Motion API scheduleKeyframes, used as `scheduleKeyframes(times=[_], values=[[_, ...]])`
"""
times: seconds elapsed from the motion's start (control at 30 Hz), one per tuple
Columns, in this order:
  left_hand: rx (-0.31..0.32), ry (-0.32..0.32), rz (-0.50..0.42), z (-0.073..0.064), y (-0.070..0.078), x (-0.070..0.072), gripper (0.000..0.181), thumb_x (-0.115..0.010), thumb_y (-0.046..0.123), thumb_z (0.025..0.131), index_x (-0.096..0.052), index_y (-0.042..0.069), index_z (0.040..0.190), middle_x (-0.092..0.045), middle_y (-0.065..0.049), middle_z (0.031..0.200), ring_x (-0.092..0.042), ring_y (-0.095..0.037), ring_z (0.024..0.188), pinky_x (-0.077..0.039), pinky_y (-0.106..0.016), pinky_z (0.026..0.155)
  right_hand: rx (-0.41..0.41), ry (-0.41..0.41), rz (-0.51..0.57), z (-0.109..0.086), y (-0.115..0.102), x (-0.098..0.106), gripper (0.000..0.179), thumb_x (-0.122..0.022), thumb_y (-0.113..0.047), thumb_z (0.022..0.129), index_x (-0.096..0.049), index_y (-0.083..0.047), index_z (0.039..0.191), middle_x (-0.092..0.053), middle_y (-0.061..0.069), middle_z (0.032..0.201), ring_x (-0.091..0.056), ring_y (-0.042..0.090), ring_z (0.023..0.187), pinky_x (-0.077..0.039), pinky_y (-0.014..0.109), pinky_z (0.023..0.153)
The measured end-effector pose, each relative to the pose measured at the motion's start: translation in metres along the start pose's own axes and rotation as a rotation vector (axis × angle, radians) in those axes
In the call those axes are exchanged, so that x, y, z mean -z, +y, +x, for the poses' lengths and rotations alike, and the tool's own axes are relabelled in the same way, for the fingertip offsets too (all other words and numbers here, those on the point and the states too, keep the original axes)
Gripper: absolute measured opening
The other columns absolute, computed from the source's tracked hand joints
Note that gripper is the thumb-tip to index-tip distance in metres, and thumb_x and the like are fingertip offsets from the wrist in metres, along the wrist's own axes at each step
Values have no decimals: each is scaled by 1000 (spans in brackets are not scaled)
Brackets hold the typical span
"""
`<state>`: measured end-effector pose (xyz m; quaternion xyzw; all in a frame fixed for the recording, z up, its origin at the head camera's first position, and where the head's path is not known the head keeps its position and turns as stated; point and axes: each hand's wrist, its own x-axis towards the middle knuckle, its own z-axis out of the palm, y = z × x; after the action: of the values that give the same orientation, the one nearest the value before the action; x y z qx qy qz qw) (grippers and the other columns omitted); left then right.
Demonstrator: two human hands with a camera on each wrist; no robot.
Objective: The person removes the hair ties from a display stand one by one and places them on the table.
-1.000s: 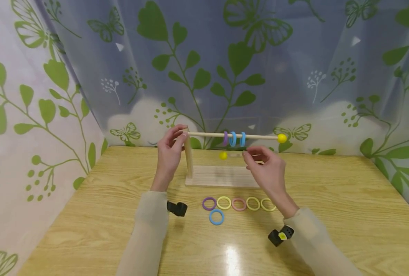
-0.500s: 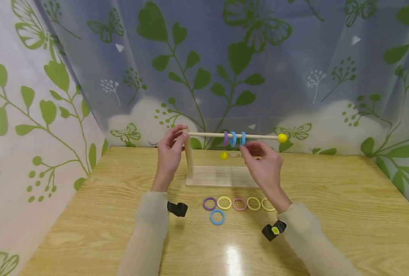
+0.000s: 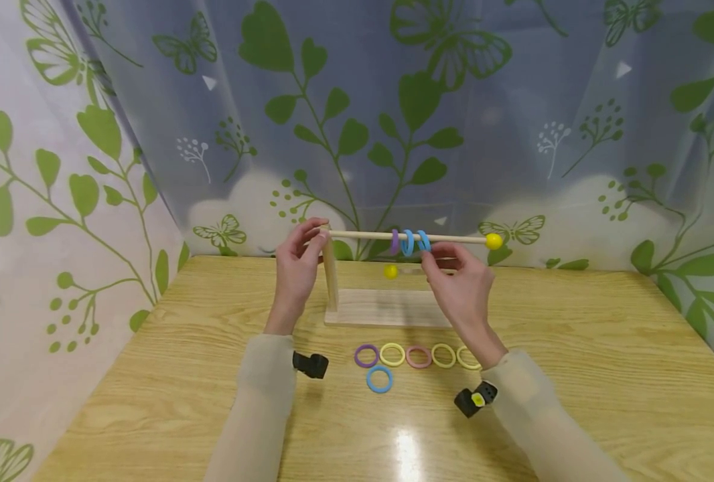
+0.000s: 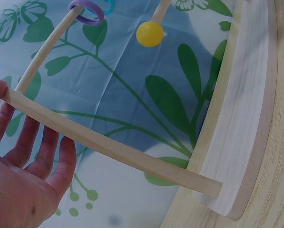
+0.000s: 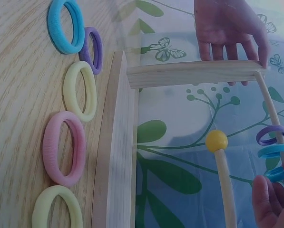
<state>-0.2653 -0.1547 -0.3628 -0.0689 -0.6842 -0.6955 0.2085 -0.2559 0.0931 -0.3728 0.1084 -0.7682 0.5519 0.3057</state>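
Observation:
My left hand (image 3: 297, 264) holds the top of the wooden stand's upright post (image 3: 330, 281), thumb on the near side and fingers behind it. From that top a wooden rod (image 3: 357, 234) runs right to a yellow ball end (image 3: 493, 242). Hanging on the rod are a purple hair tie (image 3: 394, 242) and two blue ones. With thumb and fingertips my right hand (image 3: 465, 288) pinches the lower part of the rightmost blue hair tie (image 3: 423, 239), which is tilted. The other blue hair tie (image 5: 274, 151) hangs close beside it.
A lower rod with a yellow ball (image 3: 390, 271) points left beneath. In front of the wooden base (image 3: 387, 308) lie several hair ties: purple (image 3: 366, 356), pink (image 3: 418, 357), blue (image 3: 379, 379) and yellow (image 3: 392, 355). A patterned curtain (image 3: 345, 167) hangs behind the table.
My right hand has risen slightly leftward to the rightmost blue hair tie and now pinches it. That hair tie has gone from hanging straight to tilted. The left hand stays on the post.

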Motion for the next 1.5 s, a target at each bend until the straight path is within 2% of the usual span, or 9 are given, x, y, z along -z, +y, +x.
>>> scheduleKeyframes(times=[0.13,0.33,0.6,0.77,0.9,1.17,1.5], values=[[-2,1,1,0,-1,0,27,-60,18,104,-68,6,127,-68,-3,113,-66,-9,93,-59,-25,82,-15,8,4,0,0,2,13,-76,-13,91,-76,-4,99,-78,14,91,-67,-4,70,-55,12,61],[-4,2,9,0,-2,0,27,-60,17,104,-68,6,128,-68,-3,113,-67,-8,93,-59,-26,82,-4,26,31,2,1,6,16,-77,-12,90,-76,0,101,-78,14,94,-68,0,70,-56,13,60],[-6,-4,5,-1,-1,0,28,-60,17,104,-67,6,128,-68,-8,117,-67,-18,99,-60,-28,83,-2,46,60,4,-1,11,16,-77,-10,90,-76,1,101,-77,15,95,-67,-6,70,-56,14,59],[-3,-4,3,-1,-1,-1,28,-60,18,104,-67,7,129,-68,-8,116,-66,-12,96,-59,-27,83,-2,57,70,5,1,15,15,-77,-11,90,-76,0,101,-77,16,95,-68,-4,71,-57,15,59],[0,-3,4,-1,0,-1,28,-60,18,104,-67,7,129,-68,-10,117,-66,-12,95,-59,-27,82,1,63,72,6,4,19,16,-78,-11,90,-76,0,101,-76,17,94,-69,-2,71,-57,15,59],[-2,-2,1,-1,-1,-1,27,-60,17,104,-67,7,128,-68,-10,117,-67,-10,95,-59,-26,83,10,90,83,7,8,27,15,-77,-11,91,-77,0,100,-76,19,91,-68,-5,70,-56,14,58],[-4,2,5,0,-1,0,28,-60,17,104,-67,7,129,-68,-10,117,-67,-26,103,-59,-26,82,14,113,60,10,8,36,15,-76,-12,91,-77,1,99,-75,20,89,-67,-6,68,-55,13,57]])
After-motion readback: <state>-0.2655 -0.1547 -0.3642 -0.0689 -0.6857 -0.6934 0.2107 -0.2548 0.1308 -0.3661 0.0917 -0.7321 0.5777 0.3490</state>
